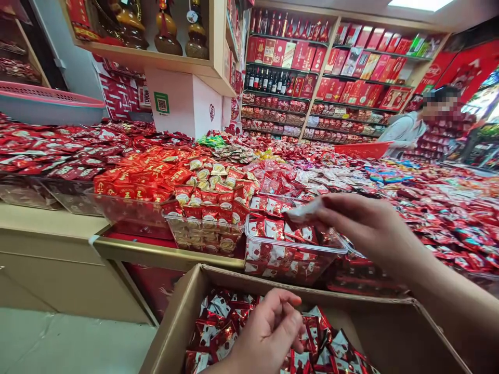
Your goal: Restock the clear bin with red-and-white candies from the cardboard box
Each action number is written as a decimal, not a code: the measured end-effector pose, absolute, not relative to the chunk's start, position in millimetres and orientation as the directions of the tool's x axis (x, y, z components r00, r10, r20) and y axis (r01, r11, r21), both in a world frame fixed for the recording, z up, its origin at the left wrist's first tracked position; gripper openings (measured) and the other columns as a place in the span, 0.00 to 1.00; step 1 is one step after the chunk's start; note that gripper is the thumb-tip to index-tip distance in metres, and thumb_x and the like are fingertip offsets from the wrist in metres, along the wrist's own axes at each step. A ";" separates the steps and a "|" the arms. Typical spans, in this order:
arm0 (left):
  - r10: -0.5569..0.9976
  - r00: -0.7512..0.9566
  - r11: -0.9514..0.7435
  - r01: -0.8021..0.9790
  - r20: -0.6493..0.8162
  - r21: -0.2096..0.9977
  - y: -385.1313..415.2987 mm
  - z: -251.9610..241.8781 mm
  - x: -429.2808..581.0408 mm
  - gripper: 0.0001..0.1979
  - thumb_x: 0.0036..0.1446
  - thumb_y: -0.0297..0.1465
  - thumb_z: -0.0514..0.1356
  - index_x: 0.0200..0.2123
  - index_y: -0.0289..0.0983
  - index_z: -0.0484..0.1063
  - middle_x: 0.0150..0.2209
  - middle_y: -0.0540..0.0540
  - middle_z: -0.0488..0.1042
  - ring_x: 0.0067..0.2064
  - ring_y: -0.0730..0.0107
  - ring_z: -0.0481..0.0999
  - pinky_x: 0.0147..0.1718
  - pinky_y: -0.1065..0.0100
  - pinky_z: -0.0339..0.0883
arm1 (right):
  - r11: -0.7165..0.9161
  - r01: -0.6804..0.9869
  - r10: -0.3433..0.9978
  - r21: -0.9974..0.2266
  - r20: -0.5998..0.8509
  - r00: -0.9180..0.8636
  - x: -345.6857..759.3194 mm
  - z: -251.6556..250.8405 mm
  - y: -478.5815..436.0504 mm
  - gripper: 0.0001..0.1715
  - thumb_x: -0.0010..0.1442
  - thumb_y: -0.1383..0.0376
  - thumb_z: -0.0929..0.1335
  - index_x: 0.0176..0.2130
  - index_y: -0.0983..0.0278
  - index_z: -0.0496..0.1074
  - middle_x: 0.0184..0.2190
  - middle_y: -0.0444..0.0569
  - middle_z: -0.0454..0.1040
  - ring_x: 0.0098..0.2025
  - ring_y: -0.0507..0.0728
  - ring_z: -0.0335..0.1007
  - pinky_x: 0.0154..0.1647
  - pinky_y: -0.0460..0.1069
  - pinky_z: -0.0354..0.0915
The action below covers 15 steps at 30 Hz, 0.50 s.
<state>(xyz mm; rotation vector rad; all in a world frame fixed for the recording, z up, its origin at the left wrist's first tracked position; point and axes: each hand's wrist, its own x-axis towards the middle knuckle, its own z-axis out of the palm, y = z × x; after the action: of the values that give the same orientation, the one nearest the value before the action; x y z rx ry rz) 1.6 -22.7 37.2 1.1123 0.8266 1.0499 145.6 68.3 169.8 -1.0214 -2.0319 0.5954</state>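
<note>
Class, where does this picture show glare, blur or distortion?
In the head view, the ceiling light is washed out to white; in the same view, the packet in the right hand looks smeared, probably by motion; also in the head view, the shelf post leans, perhaps from lens distortion, and the co-worker's head is pixelated.

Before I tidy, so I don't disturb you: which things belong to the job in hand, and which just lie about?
In the job, seemingly: packet in right hand; clear tub; cardboard box.
Lying about: pink basket; gourd-shaped bottles; DURIAN packets.
</note>
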 end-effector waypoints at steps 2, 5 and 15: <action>0.944 0.329 0.083 -0.178 -0.020 0.981 -22.4 31.1 2.1 0.13 0.52 0.37 0.52 0.38 0.36 0.60 0.26 0.52 0.64 0.24 0.77 0.67 0.25 0.72 0.59 | 0.646 0.516 0.759 -0.562 0.402 -0.512 126.0 174.8 93.6 0.12 0.51 0.61 0.63 0.34 0.63 0.71 0.28 0.47 0.72 0.29 0.53 0.65 0.30 0.48 0.60; 0.945 0.326 0.079 -0.124 -0.035 0.989 -22.2 24.6 2.1 0.11 0.51 0.35 0.51 0.37 0.37 0.60 0.25 0.53 0.62 0.23 0.78 0.67 0.23 0.73 0.58 | 0.705 0.545 0.679 -0.454 0.212 -0.702 97.5 169.2 116.8 0.12 0.52 0.63 0.62 0.34 0.65 0.72 0.28 0.47 0.72 0.29 0.52 0.65 0.31 0.47 0.59; 0.938 0.343 0.060 -0.008 -0.054 0.998 -20.2 23.5 2.8 0.10 0.47 0.27 0.52 0.37 0.36 0.61 0.24 0.54 0.61 0.23 0.77 0.65 0.22 0.74 0.57 | 0.680 0.552 0.533 -0.483 -0.192 -0.824 74.1 159.7 132.6 0.14 0.51 0.62 0.61 0.31 0.67 0.71 0.22 0.43 0.69 0.22 0.47 0.59 0.24 0.43 0.56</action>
<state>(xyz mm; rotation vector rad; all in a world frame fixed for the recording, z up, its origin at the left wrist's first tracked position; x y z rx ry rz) 2.8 -20.2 23.5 1.2993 0.9622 0.9170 74.1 132.6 159.7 -0.9413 -2.9119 0.8555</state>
